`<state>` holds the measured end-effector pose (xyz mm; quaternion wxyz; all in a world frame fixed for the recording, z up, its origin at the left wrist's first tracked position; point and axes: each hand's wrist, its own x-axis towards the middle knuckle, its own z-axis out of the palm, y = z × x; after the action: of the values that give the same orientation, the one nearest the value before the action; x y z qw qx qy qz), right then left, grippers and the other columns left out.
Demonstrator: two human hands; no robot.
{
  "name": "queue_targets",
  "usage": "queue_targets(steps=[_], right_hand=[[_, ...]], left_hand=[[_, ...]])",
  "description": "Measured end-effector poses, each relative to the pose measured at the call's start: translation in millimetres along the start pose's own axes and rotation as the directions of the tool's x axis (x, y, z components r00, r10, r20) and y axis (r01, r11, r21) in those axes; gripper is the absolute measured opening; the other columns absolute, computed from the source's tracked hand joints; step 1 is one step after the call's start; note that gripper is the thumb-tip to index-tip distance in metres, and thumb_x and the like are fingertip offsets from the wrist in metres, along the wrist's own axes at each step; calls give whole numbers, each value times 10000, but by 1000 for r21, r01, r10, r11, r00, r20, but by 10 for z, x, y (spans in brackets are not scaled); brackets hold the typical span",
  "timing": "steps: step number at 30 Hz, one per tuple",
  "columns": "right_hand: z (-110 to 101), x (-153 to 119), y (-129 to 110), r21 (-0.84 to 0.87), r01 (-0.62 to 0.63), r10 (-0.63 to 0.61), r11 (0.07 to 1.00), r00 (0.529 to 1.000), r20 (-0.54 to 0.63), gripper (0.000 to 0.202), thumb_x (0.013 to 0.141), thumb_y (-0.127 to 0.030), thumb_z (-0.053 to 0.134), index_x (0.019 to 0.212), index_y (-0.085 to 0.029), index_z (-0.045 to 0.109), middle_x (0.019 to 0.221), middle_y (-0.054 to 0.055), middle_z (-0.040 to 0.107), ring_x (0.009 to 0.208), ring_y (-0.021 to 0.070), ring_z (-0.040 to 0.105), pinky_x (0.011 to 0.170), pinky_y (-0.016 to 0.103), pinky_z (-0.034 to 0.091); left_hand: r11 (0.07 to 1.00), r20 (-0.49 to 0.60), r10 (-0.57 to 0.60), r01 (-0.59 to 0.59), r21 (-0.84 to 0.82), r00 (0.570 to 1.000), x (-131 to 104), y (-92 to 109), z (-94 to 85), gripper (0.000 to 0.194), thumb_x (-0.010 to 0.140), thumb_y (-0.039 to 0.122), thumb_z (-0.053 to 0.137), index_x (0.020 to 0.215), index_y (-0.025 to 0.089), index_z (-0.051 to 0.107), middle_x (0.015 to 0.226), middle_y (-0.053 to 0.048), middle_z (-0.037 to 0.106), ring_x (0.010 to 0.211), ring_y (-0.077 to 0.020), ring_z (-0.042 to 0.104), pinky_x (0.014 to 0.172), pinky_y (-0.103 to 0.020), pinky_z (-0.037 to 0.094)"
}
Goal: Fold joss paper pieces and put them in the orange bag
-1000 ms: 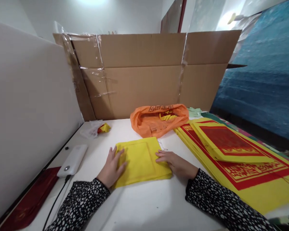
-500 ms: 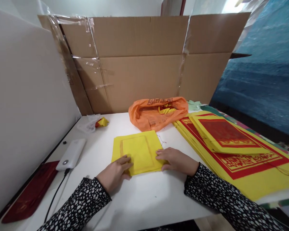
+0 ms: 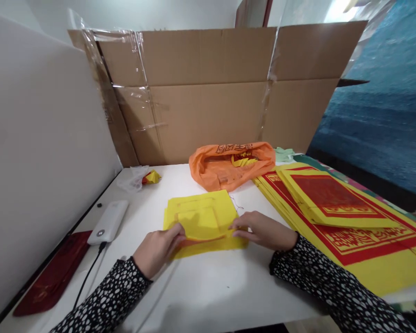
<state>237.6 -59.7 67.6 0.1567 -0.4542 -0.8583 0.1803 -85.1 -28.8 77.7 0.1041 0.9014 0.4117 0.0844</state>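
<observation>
Yellow cloth pieces (image 3: 197,217) lie stacked in front of me on the white table, with a faint rectangular outline showing through. The near edge of the top piece is lifted and curved, and a thin red strip shows beneath it. My left hand (image 3: 159,246) pinches its near left corner between thumb and fingers. At the near right corner, my right hand (image 3: 263,230) pinches the same piece. Another yellow layer lies flat underneath. A loose dark thread (image 3: 236,202) lies by the far right corner.
An orange bag (image 3: 229,173) with yellow and red pieces sits behind the cloth. Red-and-yellow printed cloths (image 3: 336,199) are piled at right. At left are a white power bank (image 3: 109,223) with cable, a dark red pouch (image 3: 55,273) and a clear plastic bag (image 3: 133,180). Cardboard (image 3: 208,111) stands behind.
Both hands have gone from resting on the flat yellow cloth to gripping its near corners. The top piece's near edge has been raised, uncovering the layer below. The view has shifted slightly.
</observation>
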Motion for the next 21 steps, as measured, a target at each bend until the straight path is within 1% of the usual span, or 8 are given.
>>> queue_targets(steps=[2, 4, 5, 7, 10, 13, 16, 21], right_hand=[[-56, 130, -1, 37, -48, 48, 998, 999, -3, 267, 966, -349, 503, 782, -193, 618, 690, -10, 639, 637, 141, 565, 600, 243, 370], [-32, 315, 65, 39, -99, 101, 994, 993, -58, 273, 953, -319, 513, 724, -184, 578, 680, -9, 614, 631, 140, 540, 587, 239, 342], [8, 414, 115, 32, -121, 124, 992, 988, -91, 256, 935, -298, 534, 709, -181, 567, 698, -1, 617, 650, 144, 543, 599, 240, 343], [120, 590, 222, 18, -152, 153, 988, 980, -124, 209, 890, -273, 578, 705, -177, 561, 739, 19, 631, 696, 158, 557, 634, 243, 357], [284, 733, 338, -3, -198, 195, 980, 970, -147, 164, 851, -263, 589, 715, -177, 561, 767, 42, 644, 728, 177, 571, 660, 253, 371], [376, 746, 381, 11, -247, 245, 969, 954, -174, 144, 841, -264, 563, 722, -184, 554, 763, 46, 649, 732, 187, 580, 664, 260, 372], [420, 731, 394, 54, -277, 282, 959, 940, -192, 171, 842, -298, 533, 705, -198, 529, 739, 36, 640, 709, 186, 572, 646, 262, 363], [489, 758, 431, 64, -297, 304, 953, 926, -225, 265, 865, -388, 490, 668, -216, 448, 651, 3, 575, 623, 170, 517, 592, 260, 326]], left_hand=[[994, -106, -1, 13, 110, 994, 66, 16, -33, 259, 1010, 322, 332, 1009, 222, 571, 859, -22, 726, 708, -186, 684, 672, -299, 513], [962, -218, 89, -27, 272, 972, 164, 75, 33, 278, 984, 239, 374, 1181, 187, 563, 1147, -119, 685, 1018, -261, 655, 900, -434, 483], [940, -206, 166, -91, 328, 964, 217, 112, 108, 331, 969, 221, 405, 1271, 182, 533, 1303, -147, 604, 1188, -298, 569, 1003, -496, 411], [910, -119, 254, -196, 365, 960, 319, 180, 321, 376, 960, 237, 446, 1325, 186, 519, 1429, -140, 501, 1327, -324, 439, 1092, -535, 315], [928, -57, 166, -136, 347, 985, 431, 219, 663, 410, 984, 333, 437, 1380, 236, 482, 1442, -85, 502, 1343, -329, 417, 1101, -588, 284], [943, -46, 86, -67, 326, 995, 474, 198, 851, 472, 975, 428, 439, 1426, 289, 422, 1487, -69, 447, 1359, -362, 384, 1060, -652, 300], [952, -60, 36, -16, 305, 998, 467, 190, 861, 488, 981, 468, 392, 1447, 325, 378, 1517, -59, 403, 1373, -377, 355, 1031, -687, 309], [961, -45, -3, 16, 277, 999, 469, 211, 798, 515, 978, 502, 363, 1460, 321, 360, 1530, -69, 378, 1383, -388, 329, 1039, -700, 289]])
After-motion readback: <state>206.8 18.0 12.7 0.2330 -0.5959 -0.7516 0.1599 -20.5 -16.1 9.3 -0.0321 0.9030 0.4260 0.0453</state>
